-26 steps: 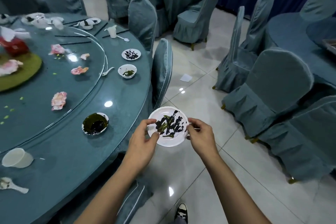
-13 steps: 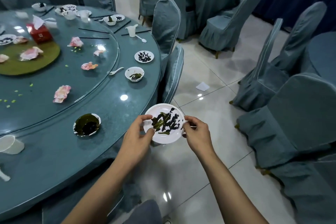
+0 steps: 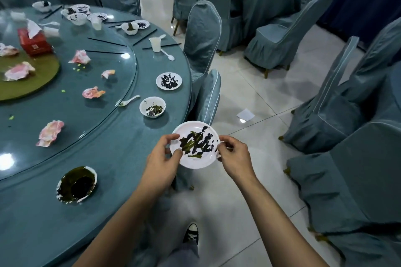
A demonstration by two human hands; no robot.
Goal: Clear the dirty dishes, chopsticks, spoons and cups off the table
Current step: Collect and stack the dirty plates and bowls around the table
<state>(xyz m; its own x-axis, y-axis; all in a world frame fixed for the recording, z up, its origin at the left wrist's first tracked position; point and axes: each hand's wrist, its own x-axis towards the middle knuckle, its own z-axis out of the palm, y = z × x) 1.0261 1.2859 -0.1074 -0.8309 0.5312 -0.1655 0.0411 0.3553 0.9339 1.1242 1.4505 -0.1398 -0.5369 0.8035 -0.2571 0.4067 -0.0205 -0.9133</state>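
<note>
A white plate (image 3: pixel 196 159) smeared with dark sauce is held just off the edge of the round teal table (image 3: pixel 121 158). My left hand (image 3: pixel 161 159) pinches its left rim and my right hand (image 3: pixel 235 155) pinches its right rim. On the table lie a sauce-filled bowl (image 3: pixel 76 184), a small dirty bowl (image 3: pixel 152 107), a dirty plate (image 3: pixel 169 80), a white spoon (image 3: pixel 128 101), a cup (image 3: pixel 155 44) with another spoon (image 3: pixel 168 55), and black chopsticks (image 3: pixel 106 42). More dirty bowls and plates (image 3: pixel 78 16) sit at the far rim.
A glass turntable (image 3: pixel 65 97) carries crumpled pink napkins (image 3: pixel 50 132) and a red tissue box (image 3: pixel 34 41). Covered chairs (image 3: pixel 202 34) stand against the table and to my right (image 3: pixel 347 180). A paper scrap (image 3: pixel 245 114) lies on the tiled floor. My shoe (image 3: pixel 191 232) is below.
The view has swung left and along the table, so more far dishes show. The plate stays held between both hands, slightly farther forward.
</note>
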